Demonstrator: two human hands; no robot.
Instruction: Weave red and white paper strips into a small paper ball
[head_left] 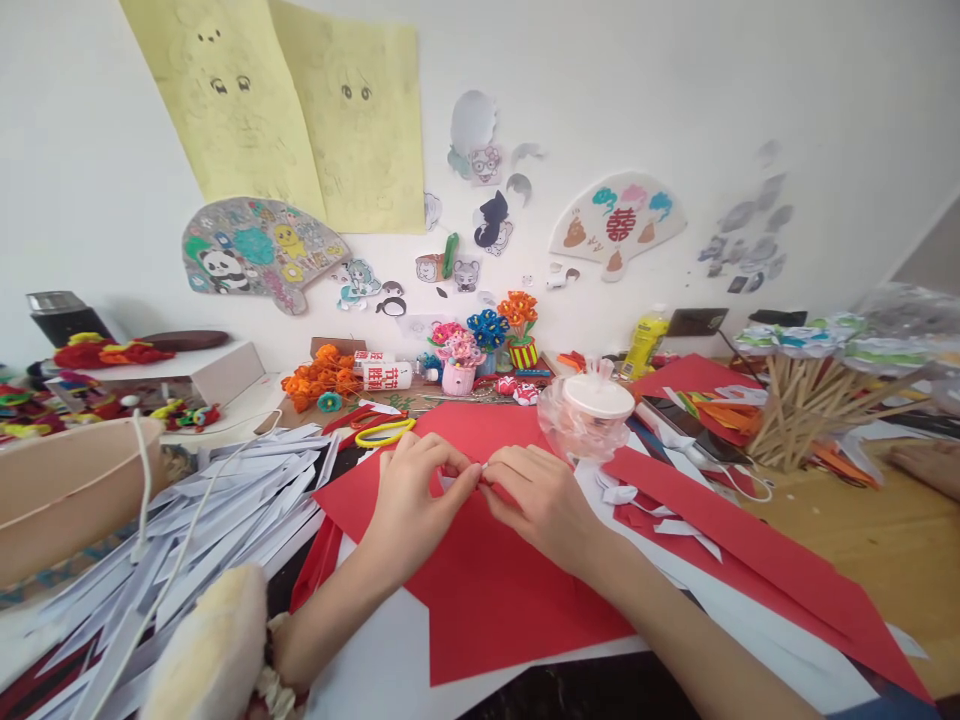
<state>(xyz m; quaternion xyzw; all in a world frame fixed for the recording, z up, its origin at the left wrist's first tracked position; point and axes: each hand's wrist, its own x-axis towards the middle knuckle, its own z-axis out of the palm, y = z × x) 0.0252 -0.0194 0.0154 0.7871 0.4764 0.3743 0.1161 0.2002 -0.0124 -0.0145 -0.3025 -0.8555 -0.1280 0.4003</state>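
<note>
My left hand (418, 492) and my right hand (541, 502) meet fingertip to fingertip above red paper sheets (517, 605). Both are closed in a pinch. A sliver of something pale shows between the fingertips, but the fingers hide most of it and its kind cannot be made out. White paper (375, 640) lies under the red sheets. Just beyond my left hand are yellow-handled scissors (385, 432). A lidded white cup (598, 396) in clear plastic wrap stands beyond my right hand.
Folded white paper strips (225, 510) heap up at left, crossed by a white cable (142, 490). Craft flowers in small pots (459, 378) line the wall. Wooden sticks (799, 410) bundle at right, near another person's hand (926, 465). A long red strip (750, 550) lies right.
</note>
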